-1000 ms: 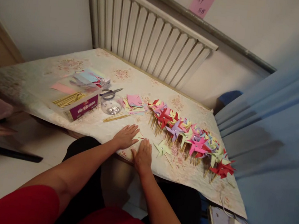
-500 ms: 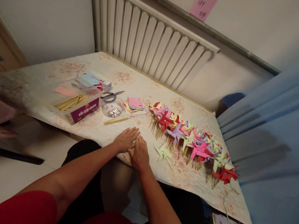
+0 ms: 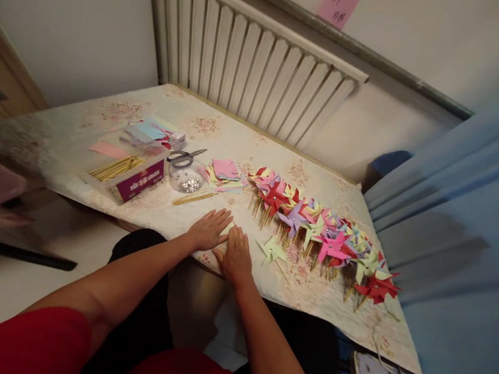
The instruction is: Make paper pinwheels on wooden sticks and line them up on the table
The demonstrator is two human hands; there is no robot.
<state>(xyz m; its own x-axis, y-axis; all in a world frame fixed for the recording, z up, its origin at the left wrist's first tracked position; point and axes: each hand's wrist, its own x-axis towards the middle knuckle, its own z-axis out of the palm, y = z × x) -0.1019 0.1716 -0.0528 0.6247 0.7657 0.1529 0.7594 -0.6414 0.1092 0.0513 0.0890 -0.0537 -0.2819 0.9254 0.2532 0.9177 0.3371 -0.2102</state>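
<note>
My left hand [image 3: 209, 229] lies palm down near the table's front edge, fingers stretched out. Beside it, my right hand [image 3: 238, 258] rests flat with its fingers forward. A small piece of pale yellow-green paper [image 3: 227, 228] shows between the two hands; most of it is covered by them. To the right of my right hand, a light green pinwheel [image 3: 271, 251] lies on its stick. A long cluster of colourful paper pinwheels [image 3: 293, 217] stretches beyond it. Several loose wooden sticks [image 3: 194, 199] lie ahead of my left hand.
A plastic box of sticks [image 3: 142, 182] stands to the left, near scissors [image 3: 185, 157] and a round clear dish [image 3: 189, 184] of small shiny pieces. Stacked coloured paper squares [image 3: 225, 170] lie behind the sticks. A radiator [image 3: 255, 61] lines the wall; a blue curtain [image 3: 464, 235] hangs at right.
My hands have parted slightly, the left shifting a little leftward, and the pale paper between them now shows. The pinwheels and other table items stay in place.
</note>
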